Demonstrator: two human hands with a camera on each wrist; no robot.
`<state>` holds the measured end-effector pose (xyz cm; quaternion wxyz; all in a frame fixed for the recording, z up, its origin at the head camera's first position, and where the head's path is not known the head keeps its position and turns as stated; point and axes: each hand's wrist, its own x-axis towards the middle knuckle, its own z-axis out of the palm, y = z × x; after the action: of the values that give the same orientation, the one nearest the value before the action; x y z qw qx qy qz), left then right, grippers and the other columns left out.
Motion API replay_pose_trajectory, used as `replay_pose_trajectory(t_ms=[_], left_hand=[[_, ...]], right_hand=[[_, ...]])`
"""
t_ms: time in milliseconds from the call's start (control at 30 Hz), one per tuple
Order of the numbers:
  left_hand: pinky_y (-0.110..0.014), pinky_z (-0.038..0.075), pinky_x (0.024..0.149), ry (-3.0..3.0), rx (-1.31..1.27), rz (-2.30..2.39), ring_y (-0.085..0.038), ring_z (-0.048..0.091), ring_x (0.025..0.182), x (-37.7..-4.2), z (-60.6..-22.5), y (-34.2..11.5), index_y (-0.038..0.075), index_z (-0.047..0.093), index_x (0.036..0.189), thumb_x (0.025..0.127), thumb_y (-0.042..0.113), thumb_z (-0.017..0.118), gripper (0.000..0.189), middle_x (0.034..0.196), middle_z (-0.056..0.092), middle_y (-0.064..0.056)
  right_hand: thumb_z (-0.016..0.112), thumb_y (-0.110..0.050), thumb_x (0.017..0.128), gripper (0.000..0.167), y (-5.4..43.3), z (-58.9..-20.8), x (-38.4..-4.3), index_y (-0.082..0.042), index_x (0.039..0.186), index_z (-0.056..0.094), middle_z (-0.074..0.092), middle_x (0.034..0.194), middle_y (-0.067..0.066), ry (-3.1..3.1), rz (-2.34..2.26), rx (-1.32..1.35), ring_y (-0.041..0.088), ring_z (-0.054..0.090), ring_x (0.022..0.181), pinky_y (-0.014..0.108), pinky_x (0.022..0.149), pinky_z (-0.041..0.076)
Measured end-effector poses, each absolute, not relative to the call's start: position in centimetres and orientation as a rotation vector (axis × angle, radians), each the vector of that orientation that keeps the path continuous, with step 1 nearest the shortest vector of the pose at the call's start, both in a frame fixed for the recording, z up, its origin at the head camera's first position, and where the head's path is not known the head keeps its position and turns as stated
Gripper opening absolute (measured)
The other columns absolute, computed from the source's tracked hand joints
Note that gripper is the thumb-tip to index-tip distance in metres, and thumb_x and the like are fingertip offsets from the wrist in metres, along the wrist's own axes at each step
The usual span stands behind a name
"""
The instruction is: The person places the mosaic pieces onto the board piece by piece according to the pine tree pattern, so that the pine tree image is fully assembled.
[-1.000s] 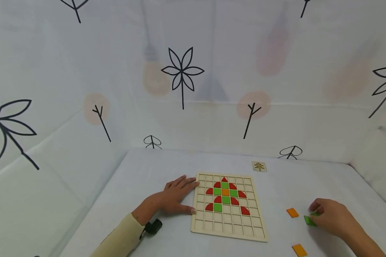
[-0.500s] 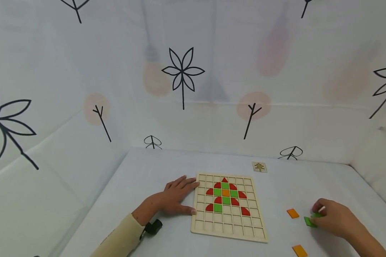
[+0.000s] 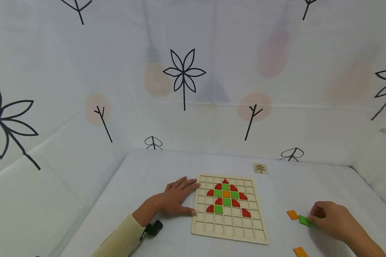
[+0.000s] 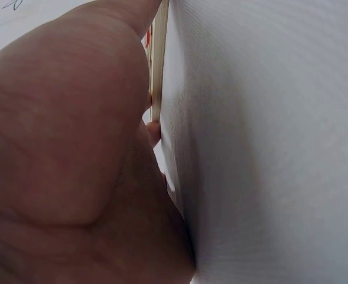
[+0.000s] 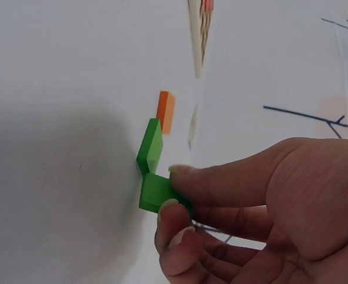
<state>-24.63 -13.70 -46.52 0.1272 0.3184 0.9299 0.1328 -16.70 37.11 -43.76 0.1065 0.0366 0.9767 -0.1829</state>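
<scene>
My left hand [image 3: 175,198] lies spread at the left side of a wooden grid board [image 3: 232,223], with fingertips and thumb touching its edge. Red, green and orange pieces form a tree-like pattern in the grid. At the right, my right hand [image 3: 334,218] pinches a green square tile [image 5: 157,194] between thumb and fingers; the head view mostly hides this tile. A second green tile [image 3: 303,220] lies just left of those fingertips, and in the right wrist view the two green tiles touch or nearly touch. Next to it is an orange tile [image 3: 292,215].
Another orange tile [image 3: 300,252] lies near the front edge of the view. Behind the board is a small card [image 3: 260,168] with a tree pattern on a grid. A white cloth [image 3: 161,164] covers the table, and printed white sheets hang around it.
The loose green tile has shifted left, up close to the orange tile. My right hand stays in about the same place, still pinching its green tile. The left hand has not moved.
</scene>
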Motion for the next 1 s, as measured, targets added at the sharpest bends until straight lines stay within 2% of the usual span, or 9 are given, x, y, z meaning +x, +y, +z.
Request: replay_pose_trajectory(t_ms=[133,300,467,767,1000], left_hand=[[-0.062,0.022,0.122,2.705,0.930,0.391,-0.029,0.005,0.164,-24.6,-46.6,-13.6,0.037,0.018,0.170,0.091,0.079,0.062,0.100,0.177,0.013,0.011],[-0.062,0.022,0.123,2.711,0.927,0.374,-0.029,0.005,0.164,-24.7,-46.6,-13.5,0.038,0.018,0.170,0.091,0.079,0.062,0.100,0.177,0.013,0.011],[-0.062,0.022,0.123,2.719,0.924,0.360,-0.028,0.004,0.165,-24.7,-46.6,-13.6,0.038,0.017,0.170,0.091,0.078,0.062,0.100,0.177,0.012,0.011],[-0.063,0.022,0.122,2.710,0.927,0.375,-0.030,0.005,0.164,-24.7,-46.6,-13.6,0.036,0.018,0.171,0.092,0.078,0.063,0.100,0.177,0.013,0.009],[-0.063,0.022,0.122,2.707,0.934,0.387,-0.030,0.005,0.164,-24.6,-46.4,-13.7,0.036,0.018,0.171,0.092,0.077,0.063,0.100,0.177,0.014,0.009]], right_hand=[[0.078,-0.008,0.092,0.009,35.9,-43.5,-16.7,-0.005,0.090,0.069,0.063,0.082,-0.001,2.884,-0.588,0.034,0.019,0.055,0.078,0.037,0.068,0.051],[0.077,-0.005,0.092,0.006,33.0,-42.5,-16.4,-0.007,0.094,0.071,0.067,0.086,-0.003,2.890,-0.682,-0.038,0.018,0.057,0.080,0.033,0.067,0.052],[0.076,0.000,0.091,0.010,30.2,-42.1,-16.5,-0.008,0.095,0.072,0.068,0.088,-0.003,2.903,-0.783,-0.135,0.016,0.059,0.081,0.028,0.066,0.051],[0.073,0.002,0.092,0.013,25.6,-41.8,-17.3,-0.012,0.094,0.072,0.061,0.083,-0.001,2.851,-0.932,-0.259,0.018,0.054,0.079,0.027,0.063,0.047],[0.073,0.005,0.092,0.017,23.2,-42.0,-18.0,-0.012,0.094,0.071,0.065,0.087,-0.003,2.808,-1.020,-0.362,0.017,0.057,0.080,0.026,0.068,0.049]])
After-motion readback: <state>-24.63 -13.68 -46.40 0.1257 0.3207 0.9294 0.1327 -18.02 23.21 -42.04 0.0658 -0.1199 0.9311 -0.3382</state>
